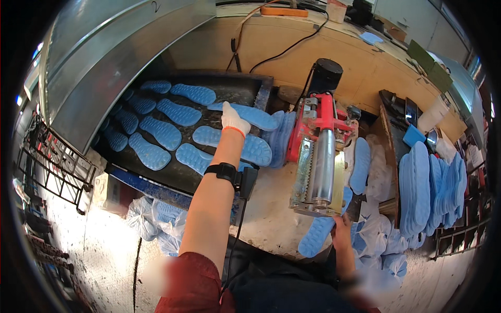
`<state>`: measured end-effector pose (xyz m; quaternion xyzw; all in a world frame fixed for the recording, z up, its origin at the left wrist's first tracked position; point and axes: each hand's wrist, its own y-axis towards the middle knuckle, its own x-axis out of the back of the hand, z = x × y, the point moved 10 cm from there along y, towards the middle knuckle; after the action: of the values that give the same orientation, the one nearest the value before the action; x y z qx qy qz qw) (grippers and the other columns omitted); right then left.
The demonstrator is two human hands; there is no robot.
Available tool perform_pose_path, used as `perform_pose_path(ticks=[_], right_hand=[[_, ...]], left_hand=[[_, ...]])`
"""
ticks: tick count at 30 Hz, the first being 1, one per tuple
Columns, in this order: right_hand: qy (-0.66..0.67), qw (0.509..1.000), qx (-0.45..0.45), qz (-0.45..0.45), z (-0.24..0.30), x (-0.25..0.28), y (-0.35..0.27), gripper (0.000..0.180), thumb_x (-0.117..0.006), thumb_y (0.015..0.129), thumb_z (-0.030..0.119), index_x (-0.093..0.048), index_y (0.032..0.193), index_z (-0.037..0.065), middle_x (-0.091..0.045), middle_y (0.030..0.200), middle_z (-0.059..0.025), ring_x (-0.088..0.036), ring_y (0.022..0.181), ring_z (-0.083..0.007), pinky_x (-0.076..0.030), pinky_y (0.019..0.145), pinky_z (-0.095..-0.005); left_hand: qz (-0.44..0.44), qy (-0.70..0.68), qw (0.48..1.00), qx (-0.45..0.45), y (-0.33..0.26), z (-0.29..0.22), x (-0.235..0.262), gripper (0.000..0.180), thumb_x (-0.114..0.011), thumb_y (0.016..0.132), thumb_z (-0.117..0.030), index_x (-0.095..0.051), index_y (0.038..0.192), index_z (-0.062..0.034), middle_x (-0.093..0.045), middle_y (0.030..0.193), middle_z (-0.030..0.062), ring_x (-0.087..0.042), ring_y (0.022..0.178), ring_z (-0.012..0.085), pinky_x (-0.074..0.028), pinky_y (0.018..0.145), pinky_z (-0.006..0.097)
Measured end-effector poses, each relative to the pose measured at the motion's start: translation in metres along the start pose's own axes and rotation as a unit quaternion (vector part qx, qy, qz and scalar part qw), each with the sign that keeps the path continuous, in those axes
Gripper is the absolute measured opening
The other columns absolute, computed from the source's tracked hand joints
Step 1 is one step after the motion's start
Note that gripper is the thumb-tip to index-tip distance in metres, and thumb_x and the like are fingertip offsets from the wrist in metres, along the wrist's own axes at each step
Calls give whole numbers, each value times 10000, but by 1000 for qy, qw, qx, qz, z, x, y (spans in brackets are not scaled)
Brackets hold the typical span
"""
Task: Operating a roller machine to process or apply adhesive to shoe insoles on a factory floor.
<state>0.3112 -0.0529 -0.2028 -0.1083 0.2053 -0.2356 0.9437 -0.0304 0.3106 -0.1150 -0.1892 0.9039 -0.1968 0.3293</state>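
Observation:
In a white glove with an orange wristband, my left hand (235, 121) reaches over a dark belt. Its fingers are closed on the near edge of a blue insole (257, 117) at the belt's right end. My right hand (342, 235) is bare and sits low by the front of a red machine with a metal roller (324, 167). The fingers there grip the edge of another blue insole (316, 239), which hangs out below the roller; part of the grip is hidden. More insoles lie flat in rows on the belt (229, 89), studded side up.
Upright blue insoles (281, 138) stand between belt and machine. At the right, stacked insoles (415, 188) fill a shelf beside a wooden board (389, 151). Plastic bags (373, 235) of blue pieces sit below. A metal hood (104, 57) covers the belt's far left. A black cable (237, 229) hangs from my left wrist.

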Motion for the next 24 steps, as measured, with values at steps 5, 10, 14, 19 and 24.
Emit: perform_pose_path(ticks=[5, 10, 14, 19, 24], right_hand=[[30, 999, 23, 30, 5, 3, 1, 298, -588, 962, 139, -563, 1243, 41, -643, 1114, -27, -624, 933, -121, -508, 783, -274], [49, 998, 24, 7, 16, 8, 2, 355, -573, 960, 127, -521, 1299, 35, -630, 1177, -62, -615, 1030, -162, -506, 885, -315], [73, 996, 44, 5, 41, 1, -5, 418, -520, 953, 134, -468, 1357, 37, -622, 1217, -96, -628, 1061, -210, -519, 915, -343], [-53, 988, 137, -54, 98, 5, -13, 506, -551, 935, 63, -425, 1425, 40, -565, 1255, -93, -565, 1104, -213, -461, 969, -332], [-484, 767, 411, -89, 188, -36, -26, 507, -540, 893, -51, -544, 1373, 115, -559, 1107, -123, -547, 969, -266, -443, 878, -355]], left_hand=[[-117, 287, 938, -157, -10, -40, 17, 635, -514, 917, -438, -519, 1284, 79, -523, 1367, 254, -518, 1261, 386, -414, 1053, 424], [99, 584, 640, -489, -123, -55, -70, 697, -718, 704, -339, -462, 1217, 57, -521, 1222, 273, -498, 1131, 438, -417, 1002, 472], [233, 749, 391, -482, -185, 37, -78, 855, -801, 640, -371, -438, 1335, -28, -438, 1342, 200, -382, 1257, 398, -362, 1038, 525], [242, 818, 319, -412, -164, 37, -56, 899, -779, 641, -232, -388, 1441, -109, -374, 1457, 193, -293, 1379, 427, -329, 1074, 565], [257, 825, 379, -332, -158, 8, -35, 961, -777, 755, -401, -286, 1529, -112, -284, 1569, 211, -217, 1457, 448, -270, 1148, 535]])
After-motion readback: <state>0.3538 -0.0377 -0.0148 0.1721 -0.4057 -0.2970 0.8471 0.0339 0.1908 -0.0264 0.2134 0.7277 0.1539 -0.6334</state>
